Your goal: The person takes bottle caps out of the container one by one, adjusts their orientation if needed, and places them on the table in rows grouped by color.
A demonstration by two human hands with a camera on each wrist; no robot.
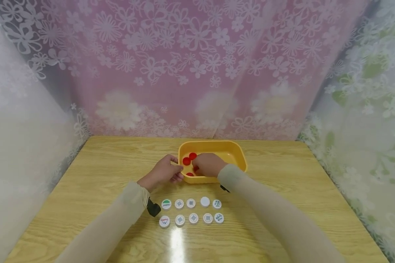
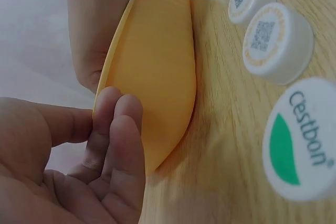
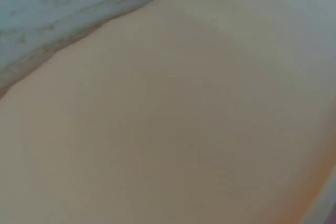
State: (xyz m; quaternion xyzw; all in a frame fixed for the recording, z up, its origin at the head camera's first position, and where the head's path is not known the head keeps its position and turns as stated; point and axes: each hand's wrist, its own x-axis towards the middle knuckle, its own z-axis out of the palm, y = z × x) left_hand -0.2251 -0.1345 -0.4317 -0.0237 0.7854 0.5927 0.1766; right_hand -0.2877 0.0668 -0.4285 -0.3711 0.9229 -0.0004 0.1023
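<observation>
A yellow plastic basin (image 1: 235, 148) stands toward the back of the table. My left hand (image 1: 162, 171) pinches its left rim between thumb and fingers, as the left wrist view also shows. My right hand (image 1: 209, 164) reaches down inside the basin with bent fingers. Right at those fingertips lies a red round piece; whether they grip it is hidden. Other red round cap-like pieces (image 1: 186, 161) lie in the basin's left part. In front of the basin, white bottle caps (image 1: 193, 218) lie in two rows, one bearing a green mark (image 2: 286, 148).
The wooden table (image 1: 118, 153) is bounded by a pink flowered cloth (image 1: 184, 73) behind and pale cloth on both sides. Skin fills most of the right wrist view, blurred. A black wrist strap piece (image 1: 153, 207) hangs near the leftmost caps.
</observation>
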